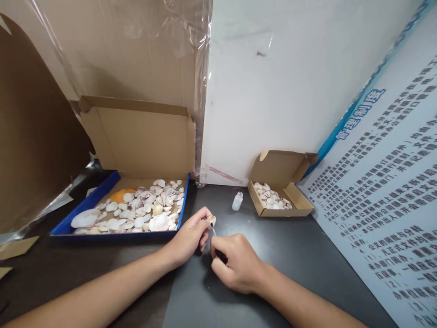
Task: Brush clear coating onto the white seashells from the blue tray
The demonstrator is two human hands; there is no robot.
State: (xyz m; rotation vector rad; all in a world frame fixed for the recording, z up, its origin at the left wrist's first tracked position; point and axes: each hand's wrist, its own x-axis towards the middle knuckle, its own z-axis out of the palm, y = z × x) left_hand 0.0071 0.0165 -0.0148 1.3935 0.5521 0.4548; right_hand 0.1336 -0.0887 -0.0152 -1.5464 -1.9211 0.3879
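The left hand (189,237) pinches 1 small shell (212,219) just ahead and slightly left of the closed right hand (241,264), which grips a thin tool (213,231) whose long axis slants forward-left, tip at the shell.

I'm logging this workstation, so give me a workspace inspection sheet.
Surface: dark tabletop, two-toned.
Job's things: small pale seashell; slim black-handled tool; small translucent bottle; large blue-walled cardboard box and small brown cardboard box, both open, holding shells.
Clutter: brown cardboard scraps, left.
Hands: left hand pinches the seashell; right hand holds the tool, tip at the shell.
Cables: nothing seen.
Surroundings: white panel, plastic-covered cardboard behind; blue-edged printed board right.
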